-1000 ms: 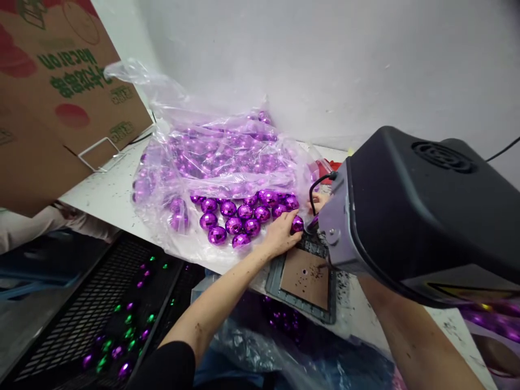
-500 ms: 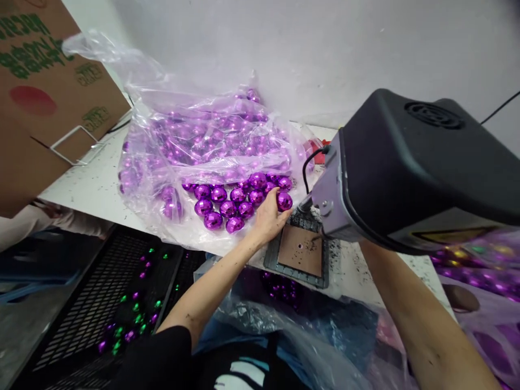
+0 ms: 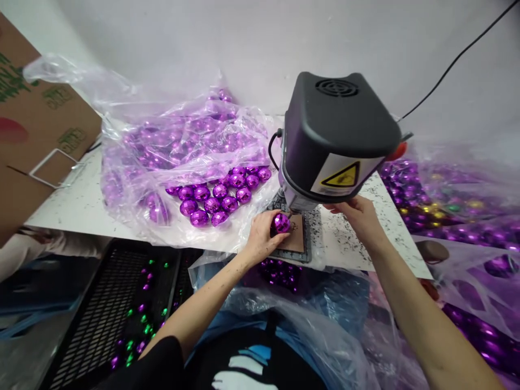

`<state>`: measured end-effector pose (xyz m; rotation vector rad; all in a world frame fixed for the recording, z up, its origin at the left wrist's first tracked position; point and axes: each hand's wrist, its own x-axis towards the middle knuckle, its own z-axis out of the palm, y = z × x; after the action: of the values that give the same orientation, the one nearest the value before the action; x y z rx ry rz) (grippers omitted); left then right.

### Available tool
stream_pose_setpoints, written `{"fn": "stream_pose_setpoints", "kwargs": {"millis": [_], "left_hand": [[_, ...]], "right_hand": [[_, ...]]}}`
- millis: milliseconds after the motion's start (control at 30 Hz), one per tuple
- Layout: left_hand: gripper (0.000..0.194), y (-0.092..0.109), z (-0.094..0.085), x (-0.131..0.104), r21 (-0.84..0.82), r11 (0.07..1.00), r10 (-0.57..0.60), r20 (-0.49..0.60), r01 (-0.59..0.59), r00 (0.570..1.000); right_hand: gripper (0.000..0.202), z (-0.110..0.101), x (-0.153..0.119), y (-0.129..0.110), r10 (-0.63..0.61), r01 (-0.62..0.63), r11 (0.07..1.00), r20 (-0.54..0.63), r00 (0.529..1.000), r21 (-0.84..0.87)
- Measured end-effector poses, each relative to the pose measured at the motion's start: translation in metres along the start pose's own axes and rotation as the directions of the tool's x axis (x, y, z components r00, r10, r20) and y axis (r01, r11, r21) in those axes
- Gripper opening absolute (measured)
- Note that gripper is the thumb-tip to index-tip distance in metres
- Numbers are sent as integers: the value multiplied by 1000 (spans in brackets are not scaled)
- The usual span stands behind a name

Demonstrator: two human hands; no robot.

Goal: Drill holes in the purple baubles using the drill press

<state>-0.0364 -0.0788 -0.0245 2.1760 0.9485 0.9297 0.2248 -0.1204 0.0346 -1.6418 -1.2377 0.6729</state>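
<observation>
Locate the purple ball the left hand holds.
In the head view, slightly right of center, the ball sits in the left hand, near the brown board.

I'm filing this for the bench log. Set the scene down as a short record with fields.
Left hand: holds a purple ball
Right hand: near the black machine, fingers partly hidden, grip unclear
Ball position: by the brown board; contact unclear
Machine marking: yellow warning triangle
Left of machine: clear plastic bag with many purple balls
Far left: cardboard box
</observation>
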Motion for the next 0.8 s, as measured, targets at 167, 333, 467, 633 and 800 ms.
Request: {"fn": "stream_pose_setpoints", "kwargs": {"millis": [167,333,467,633,800], "left_hand": [[54,2,-4,0,-45,999,-4,-44,2,999],[57,-3,-25,-6,-255,958,-152,-74,128,986],[49,-3,-31,-5,-389,896,-197,82,213,977],[49,1,-20,-2,-262,949,-157,83,173,984],[50,3,-9,-3,-82,996,-21,45,24,999]], "right_hand": [[40,-3,-15,-11,81,-80,994,-19,997,77],[42,-9,-37,-6,134,-127,986,-62,989,112],[42,-11,-49,-4,167,-160,980,-58,984,121],[44,-9,-55,-5,177,-170,977,-46,983,130],[44,-1,-61,-3,183,-178,975,-25,983,135]]}}
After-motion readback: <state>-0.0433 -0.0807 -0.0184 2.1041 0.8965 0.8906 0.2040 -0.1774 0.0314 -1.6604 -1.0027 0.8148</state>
